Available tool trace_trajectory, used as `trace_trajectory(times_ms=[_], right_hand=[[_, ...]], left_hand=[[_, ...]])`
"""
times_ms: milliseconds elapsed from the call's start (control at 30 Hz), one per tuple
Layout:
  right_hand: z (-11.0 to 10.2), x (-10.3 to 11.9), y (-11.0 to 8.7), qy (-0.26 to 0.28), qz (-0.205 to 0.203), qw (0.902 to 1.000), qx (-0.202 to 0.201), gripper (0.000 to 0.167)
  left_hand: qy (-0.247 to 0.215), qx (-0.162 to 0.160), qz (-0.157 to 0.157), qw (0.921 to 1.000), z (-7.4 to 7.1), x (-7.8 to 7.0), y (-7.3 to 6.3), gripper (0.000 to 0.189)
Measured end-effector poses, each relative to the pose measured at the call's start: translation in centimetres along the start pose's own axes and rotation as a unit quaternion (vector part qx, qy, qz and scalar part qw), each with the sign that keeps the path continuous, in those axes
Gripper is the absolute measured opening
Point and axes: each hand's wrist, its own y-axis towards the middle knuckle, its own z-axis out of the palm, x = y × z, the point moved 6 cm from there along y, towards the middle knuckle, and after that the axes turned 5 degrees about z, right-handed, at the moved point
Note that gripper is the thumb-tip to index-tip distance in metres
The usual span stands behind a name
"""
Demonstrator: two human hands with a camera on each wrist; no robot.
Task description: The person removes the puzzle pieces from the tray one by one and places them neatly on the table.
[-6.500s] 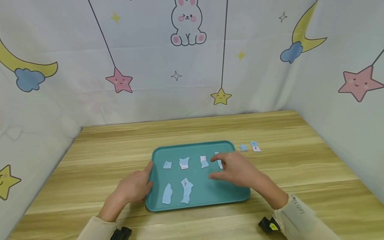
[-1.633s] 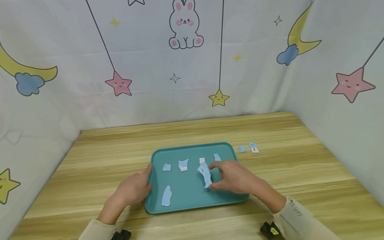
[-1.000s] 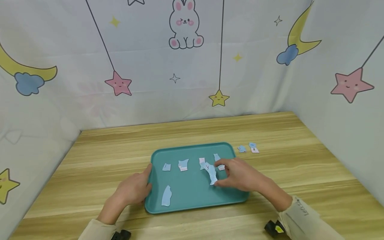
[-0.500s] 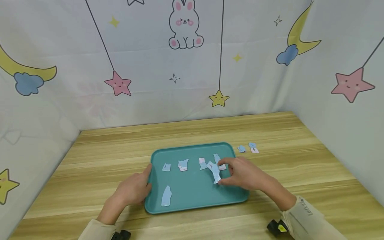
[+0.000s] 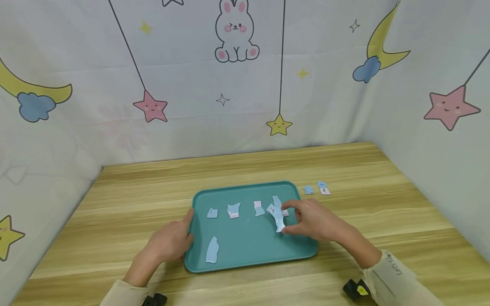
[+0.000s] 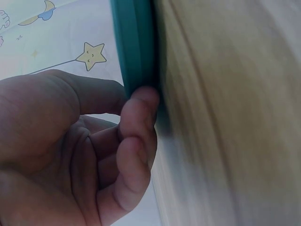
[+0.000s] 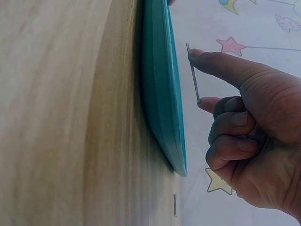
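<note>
My right hand (image 5: 314, 219) pinches a long, jagged light-blue paper piece (image 5: 278, 217) by its ends, between thumb and index finger. In the right wrist view the paper piece (image 7: 193, 73) appears edge-on as a thin strip, lifted off the teal tray (image 7: 162, 89). Under it in the head view, another blue-and-white piece (image 5: 276, 199) is partly covered. My left hand (image 5: 172, 238) grips the left rim of the tray (image 5: 252, 266); in the left wrist view its curled fingers (image 6: 134, 162) touch the tray's edge.
Several other pieces lie in the tray: a small one (image 5: 212, 213), a blue-and-white one (image 5: 233, 210), a narrow one (image 5: 259, 208) and a long one (image 5: 212, 250). Two small pieces, one blue (image 5: 308, 190) and one two-toned (image 5: 323, 188), lie on the wooden table (image 5: 134, 199).
The right hand, open over the tray earliest, has taken the long jagged piece from the tray's lower middle and carried it up and right. The left hand stays at the rim.
</note>
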Motion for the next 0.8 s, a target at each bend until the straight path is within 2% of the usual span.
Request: trace_trajectory(times_ms=[167,800], right_hand=[[0.1,-0.5,0.1,-0.002,0.014,0.9999,0.001,0.053],[-0.1,-1.3,0.0,0.005,0.016,0.9999,-0.004,0.052]], left_hand=[[0.002,-0.003,0.003,1.0,0.0,0.0,0.0,0.071],[-0.005,0.0,-0.003,1.0,0.0,0.0,0.1,0.072]])
